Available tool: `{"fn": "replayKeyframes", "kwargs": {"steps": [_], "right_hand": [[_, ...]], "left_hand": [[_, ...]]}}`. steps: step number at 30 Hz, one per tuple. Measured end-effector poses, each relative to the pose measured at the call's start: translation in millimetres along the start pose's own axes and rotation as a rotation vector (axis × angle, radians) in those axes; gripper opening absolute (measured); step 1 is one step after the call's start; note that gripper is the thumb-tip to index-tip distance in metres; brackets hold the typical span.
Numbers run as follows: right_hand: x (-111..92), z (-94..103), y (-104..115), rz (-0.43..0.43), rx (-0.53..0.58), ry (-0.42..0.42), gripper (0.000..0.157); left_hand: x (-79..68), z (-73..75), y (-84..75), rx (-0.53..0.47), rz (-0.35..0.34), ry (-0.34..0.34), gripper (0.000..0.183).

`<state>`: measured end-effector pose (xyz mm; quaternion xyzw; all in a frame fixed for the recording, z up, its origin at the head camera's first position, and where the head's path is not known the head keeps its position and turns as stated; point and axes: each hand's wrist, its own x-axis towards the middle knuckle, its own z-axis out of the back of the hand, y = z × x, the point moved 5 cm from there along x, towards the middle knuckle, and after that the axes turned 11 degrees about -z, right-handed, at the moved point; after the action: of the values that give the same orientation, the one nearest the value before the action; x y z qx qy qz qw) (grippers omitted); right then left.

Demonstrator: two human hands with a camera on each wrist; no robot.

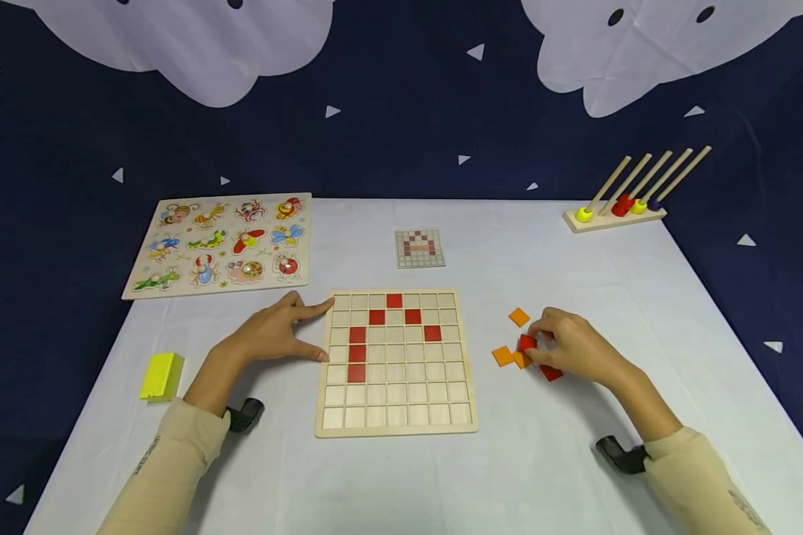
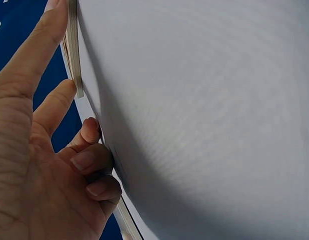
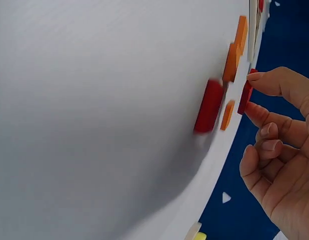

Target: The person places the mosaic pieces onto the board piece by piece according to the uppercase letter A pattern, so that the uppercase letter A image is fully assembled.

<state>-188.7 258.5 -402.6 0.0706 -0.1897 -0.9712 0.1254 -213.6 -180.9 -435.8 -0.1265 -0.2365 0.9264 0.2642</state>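
A wooden grid board (image 1: 401, 397) lies in the middle of the table, with several red tiles (image 1: 357, 354) set in its upper and left cells. Against its left edge rest the spread thumb and index finger of my left hand (image 1: 271, 331); the other fingers are curled in the left wrist view. To the right of the board, my right hand (image 1: 575, 345) pinches a red square tile (image 3: 246, 94) between thumb and index finger. Beneath and beside that hand lie another red tile (image 3: 209, 106) and several orange tiles (image 1: 503, 356).
A small pattern card (image 1: 419, 260) lies behind the board. An insect puzzle board (image 1: 174, 290) sits at the back left, with a yellow block (image 1: 162, 377) nearer the left sleeve. At the back right stands a peg rack (image 1: 616, 219) with coloured beads.
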Motion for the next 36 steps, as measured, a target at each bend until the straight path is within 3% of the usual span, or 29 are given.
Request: {"fn": "replayKeyframes", "kwargs": {"steps": [17,36], "right_hand": [[27.3,-17.4,58.3,0.103,0.064,0.115,0.016],[38.5,-40.4,110.5,0.273,0.044,0.138,0.02]], "left_hand": [[0.2,0.4,-1.6,-0.003,0.005,0.006,0.101],[0.4,-0.3,0.1,-0.007,0.009,0.005,0.101]]}}
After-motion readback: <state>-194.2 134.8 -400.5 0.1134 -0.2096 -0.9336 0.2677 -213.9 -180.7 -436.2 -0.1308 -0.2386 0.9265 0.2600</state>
